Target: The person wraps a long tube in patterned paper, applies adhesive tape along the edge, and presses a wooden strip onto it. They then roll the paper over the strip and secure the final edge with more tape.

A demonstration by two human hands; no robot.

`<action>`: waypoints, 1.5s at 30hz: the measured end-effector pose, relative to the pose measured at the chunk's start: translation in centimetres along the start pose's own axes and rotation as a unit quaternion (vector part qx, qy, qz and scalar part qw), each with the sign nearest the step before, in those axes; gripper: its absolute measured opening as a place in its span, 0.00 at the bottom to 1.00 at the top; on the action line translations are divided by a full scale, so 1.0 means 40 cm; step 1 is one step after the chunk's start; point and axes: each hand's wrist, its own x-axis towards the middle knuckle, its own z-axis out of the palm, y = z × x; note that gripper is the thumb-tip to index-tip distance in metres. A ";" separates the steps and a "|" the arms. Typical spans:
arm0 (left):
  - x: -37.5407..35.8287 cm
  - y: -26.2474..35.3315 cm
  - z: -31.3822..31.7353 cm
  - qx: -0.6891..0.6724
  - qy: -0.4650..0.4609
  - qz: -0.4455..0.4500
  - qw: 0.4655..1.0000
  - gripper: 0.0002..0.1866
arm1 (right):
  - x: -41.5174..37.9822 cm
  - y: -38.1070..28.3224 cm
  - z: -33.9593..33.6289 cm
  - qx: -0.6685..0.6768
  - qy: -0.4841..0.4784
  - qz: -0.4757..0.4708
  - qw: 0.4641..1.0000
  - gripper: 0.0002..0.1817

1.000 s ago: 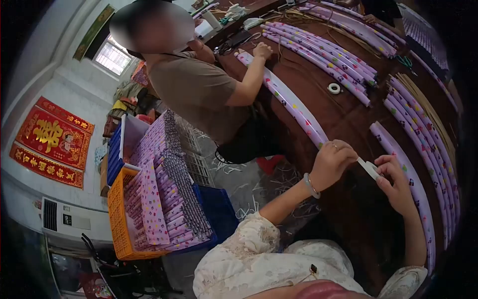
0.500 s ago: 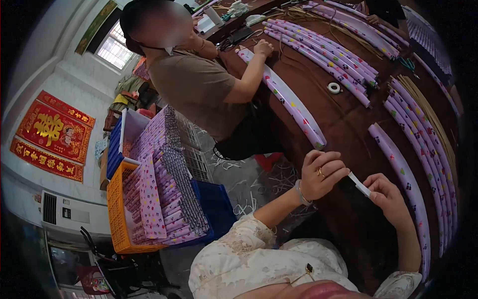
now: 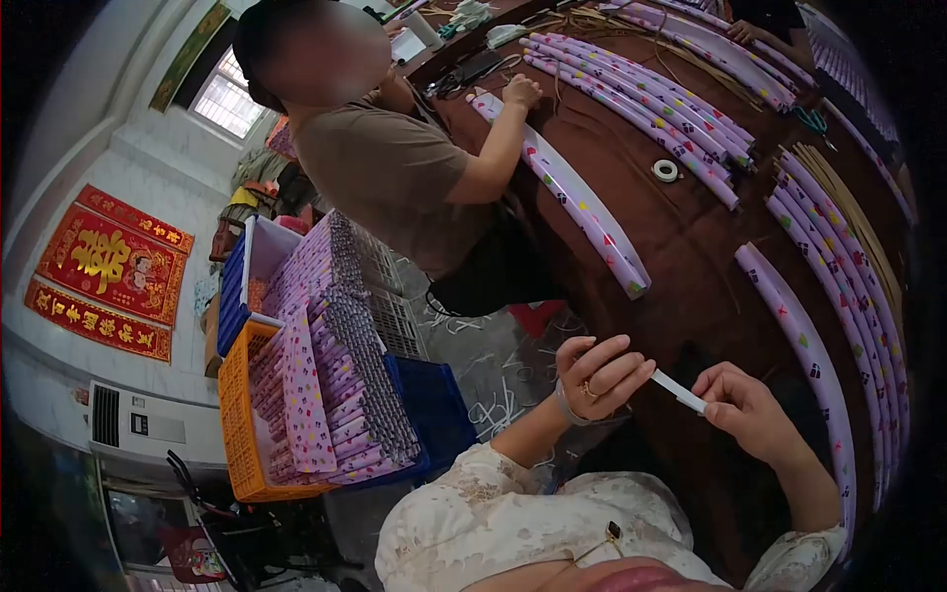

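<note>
Narrow, flat, white tape-like strip (image 3: 679, 392), lower right of frame: left hand (image 3: 600, 378), right hand (image 3: 742, 407) pinch opposite ends. Probably light, bendable, easily creased; best held by ends.

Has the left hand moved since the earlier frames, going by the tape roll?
Yes. The left hand has shifted down and left in the view, farther from the white tape roll lying on the table.

- The only view is looking forward and down from the wearer's head.
- It is facing the table (image 3: 681, 271), framing the left hand (image 3: 600, 380) and right hand (image 3: 747, 409) up close.
</note>
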 end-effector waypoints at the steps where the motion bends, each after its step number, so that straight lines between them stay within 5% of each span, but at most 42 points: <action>1: -0.003 -0.002 -0.001 0.003 -0.002 -0.004 1.000 0.10 | 0.000 -0.002 0.004 0.002 0.000 0.002 1.000 0.04; 9: 0.004 -0.018 0.019 0.032 0.033 -0.037 0.998 0.10 | 0.027 -0.030 0.031 0.089 -0.002 0.060 0.994 0.04; 13: 0.044 -0.032 0.059 0.004 0.019 -0.134 0.991 0.11 | 0.059 -0.024 0.012 0.049 0.041 -0.030 0.997 0.06; 16: 0.059 -0.061 0.084 0.012 -0.002 -0.101 0.995 0.06 | 0.080 -0.025 -0.010 -0.014 0.087 -0.061 0.994 0.07; 24: 0.061 -0.091 0.081 0.056 -0.022 -0.051 0.997 0.08 | 0.080 -0.056 -0.001 0.019 0.061 0.049 0.997 0.08; 27: 0.039 -0.160 0.090 0.073 0.061 -0.245 0.965 0.06 | 0.062 -0.038 0.002 0.059 0.064 0.041 0.995 0.06; 28: 0.031 -0.166 0.087 0.074 0.063 -0.245 0.965 0.06 | 0.051 -0.030 0.006 0.059 0.064 0.003 0.996 0.06; 33: -0.022 -0.136 0.083 -0.253 0.021 -0.528 0.811 0.04 | 0.040 -0.029 0.002 0.059 0.049 -0.031 0.997 0.04; 45: -0.174 -0.116 0.097 -0.350 -0.004 -0.699 0.624 0.13 | -0.083 -0.016 -0.015 0.094 0.077 0.005 0.993 0.05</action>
